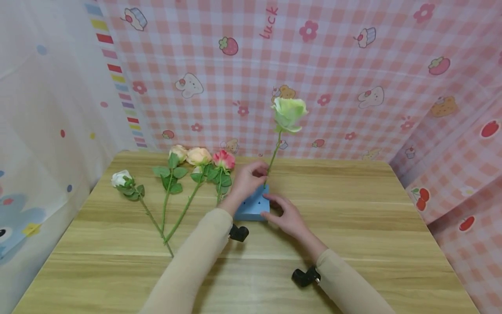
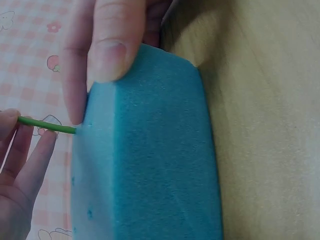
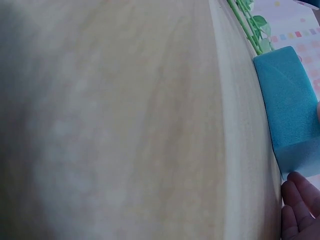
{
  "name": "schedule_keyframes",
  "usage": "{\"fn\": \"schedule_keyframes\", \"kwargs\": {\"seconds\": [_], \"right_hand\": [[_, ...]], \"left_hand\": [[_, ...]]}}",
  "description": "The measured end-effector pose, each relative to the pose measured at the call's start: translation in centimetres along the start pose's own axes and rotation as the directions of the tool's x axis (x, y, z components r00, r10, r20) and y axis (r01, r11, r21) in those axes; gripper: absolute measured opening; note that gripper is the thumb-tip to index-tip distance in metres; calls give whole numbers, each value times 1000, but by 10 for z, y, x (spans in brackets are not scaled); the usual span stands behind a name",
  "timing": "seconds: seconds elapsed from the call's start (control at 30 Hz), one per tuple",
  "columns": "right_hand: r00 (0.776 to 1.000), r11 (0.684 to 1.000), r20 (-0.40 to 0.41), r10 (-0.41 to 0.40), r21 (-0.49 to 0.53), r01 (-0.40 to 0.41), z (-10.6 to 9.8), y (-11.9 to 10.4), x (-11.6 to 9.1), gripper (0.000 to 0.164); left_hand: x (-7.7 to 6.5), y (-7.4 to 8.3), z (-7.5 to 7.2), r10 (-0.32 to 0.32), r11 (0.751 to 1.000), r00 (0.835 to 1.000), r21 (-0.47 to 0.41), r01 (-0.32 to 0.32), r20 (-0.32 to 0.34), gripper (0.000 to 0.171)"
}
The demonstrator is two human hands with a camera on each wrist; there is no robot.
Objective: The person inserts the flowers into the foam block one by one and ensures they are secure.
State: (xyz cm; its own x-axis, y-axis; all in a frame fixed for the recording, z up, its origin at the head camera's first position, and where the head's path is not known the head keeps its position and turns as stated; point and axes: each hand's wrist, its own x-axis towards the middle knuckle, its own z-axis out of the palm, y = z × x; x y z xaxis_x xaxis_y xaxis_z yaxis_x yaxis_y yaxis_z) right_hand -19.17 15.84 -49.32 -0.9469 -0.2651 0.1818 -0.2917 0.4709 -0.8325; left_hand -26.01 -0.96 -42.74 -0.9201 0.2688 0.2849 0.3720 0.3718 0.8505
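Observation:
A rose with a pale green bloom stands upright, its stem reaching down to the top of a blue foam block. My left hand pinches that stem low down, just above the foam. At the block's right end, my right hand holds the corner, thumb at the front and fingers along the side. Small dark holes mark the block's top face. In the right wrist view, the fingers of my right hand lie against the block's end.
Left of the block lie several loose roses with leafy stems: a white one, a peach one and a pink one among them. Everything lies on a wooden table. A checked pink curtain hangs behind its far edge.

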Motion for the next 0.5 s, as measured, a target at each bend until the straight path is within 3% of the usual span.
{"fn": "schedule_keyframes", "kwargs": {"seconds": [0.5], "right_hand": [[1000,1000,1,0,6,0,0,-2,-1,52]], "left_hand": [[-4,-15,9,-2,999,1000,33,1,15,24]]}}
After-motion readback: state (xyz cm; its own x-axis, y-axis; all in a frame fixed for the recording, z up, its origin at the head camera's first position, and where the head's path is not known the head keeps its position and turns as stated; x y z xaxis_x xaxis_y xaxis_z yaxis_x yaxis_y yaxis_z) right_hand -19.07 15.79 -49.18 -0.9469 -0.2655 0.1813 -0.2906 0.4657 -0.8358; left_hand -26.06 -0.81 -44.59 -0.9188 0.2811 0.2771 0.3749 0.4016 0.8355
